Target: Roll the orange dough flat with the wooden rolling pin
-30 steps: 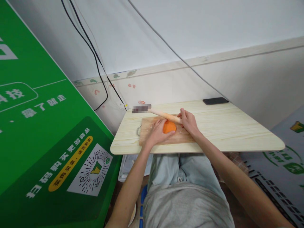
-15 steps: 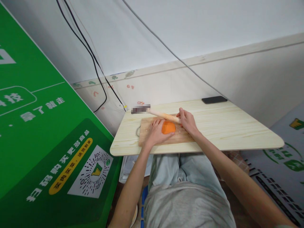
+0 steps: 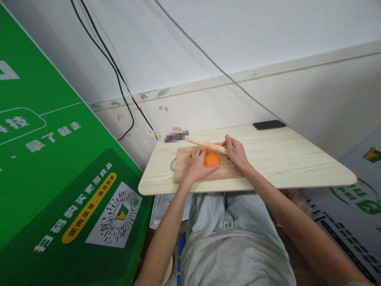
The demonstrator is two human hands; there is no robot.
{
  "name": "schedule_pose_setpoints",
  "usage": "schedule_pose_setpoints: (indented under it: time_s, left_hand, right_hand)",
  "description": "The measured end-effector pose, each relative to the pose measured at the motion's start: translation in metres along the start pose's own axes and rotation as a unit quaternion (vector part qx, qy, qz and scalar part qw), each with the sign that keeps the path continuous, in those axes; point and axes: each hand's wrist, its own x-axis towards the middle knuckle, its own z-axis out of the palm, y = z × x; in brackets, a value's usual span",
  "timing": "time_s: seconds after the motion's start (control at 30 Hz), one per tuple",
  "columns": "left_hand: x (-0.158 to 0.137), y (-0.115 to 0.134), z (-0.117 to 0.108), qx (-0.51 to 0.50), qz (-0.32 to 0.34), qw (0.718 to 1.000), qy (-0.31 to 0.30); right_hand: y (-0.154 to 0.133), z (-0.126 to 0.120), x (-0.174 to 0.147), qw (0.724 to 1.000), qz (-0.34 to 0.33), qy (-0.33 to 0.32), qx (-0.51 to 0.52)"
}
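Note:
An orange block that looks like modelling clay [image 3: 211,159] rests on a wooden cutting board [image 3: 235,171]. My left hand [image 3: 197,165] is curled around its left side, with the thumb along the near edge and the fingers at the far side. Behind the block, a slim wooden rolling pin [image 3: 205,143] with an orange-tinted middle slants across the board's far edge. My right hand [image 3: 236,153] has closed fingers at the pin's right end. Those fingers partly hide the end of the pin.
The board lies on a pale wood-grain table [image 3: 282,159] against the wall. A black phone [image 3: 269,124] is at the back right. A pixelated dark item [image 3: 176,136] sits at the back left. A green printed panel [image 3: 74,178] stands left, and cables hang along the wall.
My left hand has shifted very slightly to the right against the orange block, covering a little more of its left side. My right hand and the rolling pin look unmoved.

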Motion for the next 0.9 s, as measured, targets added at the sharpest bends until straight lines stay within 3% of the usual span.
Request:
schedule_pose_setpoints:
  time_s: [0.37,0.57,0.73,0.9]
  left_hand:
    - [-0.0007,-0.0009,-0.0001,-0.032,0.005,0.999,0.005]
    - [-0.0027,-0.0035,-0.0038,-0.104,0.036,0.994,0.004]
    - [-0.0024,0.0001,-0.0026,-0.041,-0.012,0.999,-0.007]
    - [-0.0008,-0.0012,-0.0015,-0.042,-0.003,0.999,-0.004]
  right_hand:
    - [-0.0009,-0.0009,-0.0007,1.0,0.007,-0.003,-0.016]
    - [-0.0007,-0.001,-0.0014,1.0,0.001,0.002,-0.003]
    - [-0.001,-0.001,-0.0014,1.0,0.003,0.001,-0.005]
    - [-0.0011,-0.0007,-0.0013,1.0,0.005,-0.001,0.001]
